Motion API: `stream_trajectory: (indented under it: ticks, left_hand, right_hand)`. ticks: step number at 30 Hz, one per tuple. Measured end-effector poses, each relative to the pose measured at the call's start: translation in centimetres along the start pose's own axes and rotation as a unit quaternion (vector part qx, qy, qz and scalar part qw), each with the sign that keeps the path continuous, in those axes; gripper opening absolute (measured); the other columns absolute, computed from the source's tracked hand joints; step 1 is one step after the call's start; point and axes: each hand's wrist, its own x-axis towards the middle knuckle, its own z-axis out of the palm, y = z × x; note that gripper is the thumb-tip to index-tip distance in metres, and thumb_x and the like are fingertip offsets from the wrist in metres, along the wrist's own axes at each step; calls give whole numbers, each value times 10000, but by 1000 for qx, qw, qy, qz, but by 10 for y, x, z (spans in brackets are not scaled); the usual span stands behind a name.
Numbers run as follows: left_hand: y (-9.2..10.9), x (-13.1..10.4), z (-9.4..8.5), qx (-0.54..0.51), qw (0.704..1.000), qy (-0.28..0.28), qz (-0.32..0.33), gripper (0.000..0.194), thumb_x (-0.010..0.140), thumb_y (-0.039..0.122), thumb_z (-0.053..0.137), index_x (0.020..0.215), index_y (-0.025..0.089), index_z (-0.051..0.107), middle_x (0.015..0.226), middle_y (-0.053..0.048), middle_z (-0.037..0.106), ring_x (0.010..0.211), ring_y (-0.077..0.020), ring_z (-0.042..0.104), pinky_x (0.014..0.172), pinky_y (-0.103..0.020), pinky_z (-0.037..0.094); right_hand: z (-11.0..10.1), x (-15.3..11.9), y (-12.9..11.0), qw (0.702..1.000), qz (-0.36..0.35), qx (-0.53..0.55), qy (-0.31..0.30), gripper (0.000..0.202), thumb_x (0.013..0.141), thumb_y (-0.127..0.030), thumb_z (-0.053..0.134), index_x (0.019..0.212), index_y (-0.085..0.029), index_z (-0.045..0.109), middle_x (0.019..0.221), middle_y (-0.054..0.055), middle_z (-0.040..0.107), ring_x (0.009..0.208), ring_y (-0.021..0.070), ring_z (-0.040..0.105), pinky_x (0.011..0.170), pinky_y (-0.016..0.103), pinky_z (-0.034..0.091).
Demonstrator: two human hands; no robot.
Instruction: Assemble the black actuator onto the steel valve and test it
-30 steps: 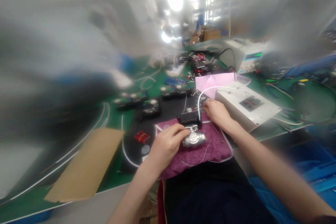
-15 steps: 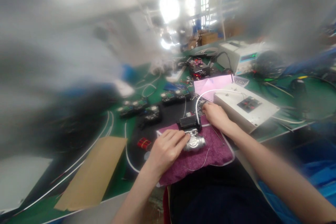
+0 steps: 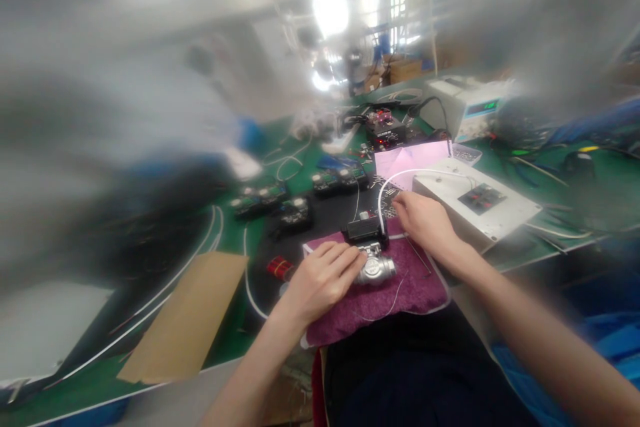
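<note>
Bench (image 3: 85, 380): green on top, full of things, blurry far away.
Black mat (image 3: 320, 227): flat on the bench, with small circuit boards (image 3: 295, 212) on and near the back edge.
Brown cardboard (image 3: 187, 320): lying flat on the left, slanted.
Purple cloth (image 3: 420, 290): spread at the front edge, in the middle.
White box (image 3: 505, 217): on the right, with a dark square on top.
Power supply (image 3: 457, 97): far back on the right, with green numbers lit.
Pink paper (image 3: 410, 161): lying behind the white box.
Left hand (image 3: 327, 277): grip bent around the left end of the silver ball valve (image 3: 376, 269), holding on.
Right hand (image 3: 423, 217): grip narrow, over tiny metal parts (image 3: 389, 197); cannot tell if holding one.
Silver ball valve: lying on the purple cloth, half hidden at the left end.
Black block (image 3: 363, 231): just behind the valve, with a white cable (image 3: 381, 203) curving up.
Thin metal rod (image 3: 419, 255): on the cloth, right of the valve.
Tiny metal parts: scattered on the mat.
</note>
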Motion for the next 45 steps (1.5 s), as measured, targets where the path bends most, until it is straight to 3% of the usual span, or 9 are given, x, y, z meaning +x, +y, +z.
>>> stream_trajectory:
  ticks: [2,4,9,13,18,21,29,36,45]
  left_hand:
    - [-1,-1,0,-3,1000,-7,0,290,1004,132,609,1287,110,671,1186,-104,734,1067,-236,672,931,-421,582]
    - [-1,-2,1,-7,1000,-12,-3,297,1003,134,612,1294,113,668,1203,-103,732,1080,-238,671,938,-421,581]
    - [-3,-2,1,-13,1000,-1,-5,280,996,125,617,1269,124,680,1193,-100,738,1068,-235,680,944,-422,586]
    - [-5,-1,0,-1,1000,6,11,271,998,127,614,1259,123,683,1157,-97,751,1030,-225,694,931,-421,599]
    - [-8,-1,-1,20,999,5,26,302,991,131,627,1289,128,676,1187,-99,754,1040,-225,704,945,-421,606]
    - [-9,-3,2,23,999,9,32,314,986,131,636,1298,129,676,1231,-102,748,1090,-233,700,991,-429,598]
    - [-9,-2,4,16,999,26,30,320,988,129,636,1305,132,678,1248,-102,751,1157,-235,690,1063,-446,579]
    - [-9,-3,5,-1,998,50,25,313,986,136,645,1297,148,682,1273,-99,747,1196,-239,680,1095,-481,577]
    - [-11,-6,7,-35,998,59,9,318,977,135,659,1294,128,683,1310,-130,725,1292,-284,656,1105,-498,588]
  right_hand:
    - [-12,-15,-1,999,-13,42,8,262,1064,-328,481,1108,-204,708,1040,62,778,948,223,731,841,334,495]
    - [-21,-31,-3,988,-15,155,13,222,1029,-334,557,1058,-213,741,977,39,788,864,195,731,800,316,505]
    - [-23,-58,-9,910,41,398,-107,249,975,-418,640,991,-199,756,782,10,747,566,124,621,570,267,486]
    - [-15,-64,-13,863,49,477,-161,263,965,-438,662,965,-183,727,819,15,742,558,96,588,550,246,473]
    - [-9,-66,-15,835,57,524,-162,252,971,-436,666,980,-187,696,850,7,739,585,85,592,571,236,465]
    - [-10,-67,-16,840,53,518,-153,231,949,-419,699,989,-193,726,851,6,740,629,99,617,604,245,481]
    - [-6,-64,-22,892,5,443,-92,213,916,-389,723,1027,-208,744,939,31,777,812,166,690,751,300,535]
    - [-12,-66,-29,950,-59,302,-52,122,965,-295,658,987,-246,767,925,6,791,718,152,674,723,303,511]
    - [-10,-53,-26,964,-166,202,-58,146,1007,-245,631,1037,-244,774,1015,20,792,899,177,732,830,297,510]
